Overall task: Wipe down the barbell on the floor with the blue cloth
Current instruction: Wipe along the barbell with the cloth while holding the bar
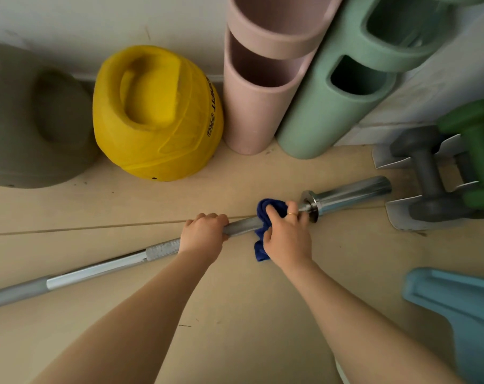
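Head view: right hand (286,239) grips the blue cloth (263,231) round the barbell (96,270) beside its collar; left hand (203,235) fingers curl round the shaft; judging by this, wiping is under way, the long left stretch probably remaining.

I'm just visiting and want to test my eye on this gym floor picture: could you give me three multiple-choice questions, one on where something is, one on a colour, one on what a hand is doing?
1. Where on the barbell is the cloth?
A. near the collar
B. at the far left end
C. on the floor beside it

2. What colour is the ball by the wall?
A. red
B. yellow
C. white

3. What is the left hand doing?
A. lying flat on the floor
B. holding the cloth
C. gripping the bar

Answers:
1 A: the right hand holds the cloth round the bar just short of the collar.
2 B: it is plainly yellow.
3 C: its fingers curl over the bar, left of the cloth.
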Demonstrator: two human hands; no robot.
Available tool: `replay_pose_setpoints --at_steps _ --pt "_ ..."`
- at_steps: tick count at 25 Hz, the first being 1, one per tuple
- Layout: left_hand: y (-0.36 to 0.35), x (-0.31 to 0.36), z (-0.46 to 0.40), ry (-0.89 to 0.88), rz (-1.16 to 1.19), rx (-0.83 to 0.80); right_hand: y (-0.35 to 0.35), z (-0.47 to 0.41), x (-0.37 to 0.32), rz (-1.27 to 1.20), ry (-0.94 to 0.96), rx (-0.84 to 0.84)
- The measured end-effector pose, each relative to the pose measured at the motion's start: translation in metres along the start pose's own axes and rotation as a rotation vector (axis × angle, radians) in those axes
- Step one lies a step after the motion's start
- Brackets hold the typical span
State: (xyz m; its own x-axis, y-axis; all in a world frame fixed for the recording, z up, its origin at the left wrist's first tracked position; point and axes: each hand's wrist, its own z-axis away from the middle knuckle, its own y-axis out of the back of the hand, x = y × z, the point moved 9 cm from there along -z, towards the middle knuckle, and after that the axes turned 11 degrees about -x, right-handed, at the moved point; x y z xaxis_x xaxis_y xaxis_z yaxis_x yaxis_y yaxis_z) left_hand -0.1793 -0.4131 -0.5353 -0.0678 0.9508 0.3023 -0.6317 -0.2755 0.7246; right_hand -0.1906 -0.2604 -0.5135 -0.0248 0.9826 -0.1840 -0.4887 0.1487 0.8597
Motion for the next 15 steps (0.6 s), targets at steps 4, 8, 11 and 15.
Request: replay_pose_setpoints --at_steps 4,8,11,15 --pt "-0.001 -0.001 0.003 -0.006 0.001 0.024 0.011 -0.020 0.023 0.188 0.000 -0.102" --pt "0.000 -0.001 0.006 0.013 0.018 0.040 0.009 -0.017 -0.007 0.203 -0.073 -0.106" --pt "-0.003 0.000 0.007 0.027 0.013 0.021 0.000 -0.006 -0.028 0.220 0.167 -0.186" --pt "-0.011 0.004 0.009 0.025 -0.013 -0.008 0.021 -0.021 0.026 0.283 -0.194 -0.177"
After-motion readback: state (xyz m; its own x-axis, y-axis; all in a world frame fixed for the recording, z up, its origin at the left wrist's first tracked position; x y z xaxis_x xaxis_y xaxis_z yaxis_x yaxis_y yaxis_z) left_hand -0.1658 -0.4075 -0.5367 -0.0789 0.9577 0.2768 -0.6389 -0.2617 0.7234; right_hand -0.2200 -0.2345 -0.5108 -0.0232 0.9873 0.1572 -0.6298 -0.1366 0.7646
